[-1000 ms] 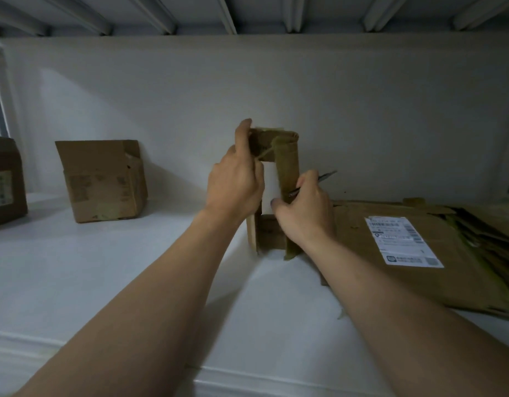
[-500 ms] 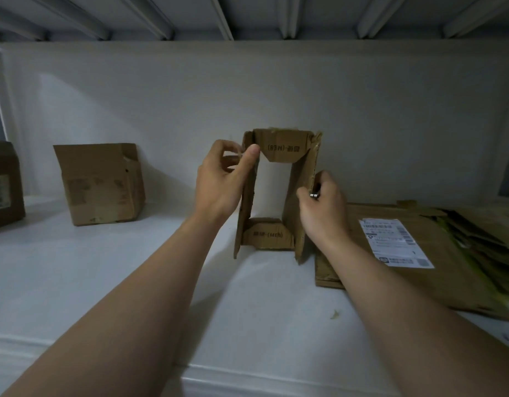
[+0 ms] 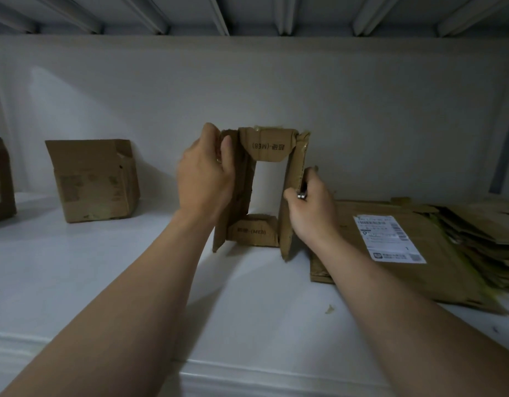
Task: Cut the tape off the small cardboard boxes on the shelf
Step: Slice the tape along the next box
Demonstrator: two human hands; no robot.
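White shelf point(image 3: 104, 282), dim light | small box point(image 3: 264, 144) stands upright at centre, now turned open-face to us, see-through, flaps loose | left hand point(image 3: 204, 179) grips its left wall | right hand point(image 3: 310, 207) curls round cutting tool point(image 3: 301, 194) against its right wall | we judge its tape cut; closed box point(image 3: 95, 181) waits left

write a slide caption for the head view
Left hand and right hand hold an open-ended cardboard box upright on the white shelf beside flattened boxes.
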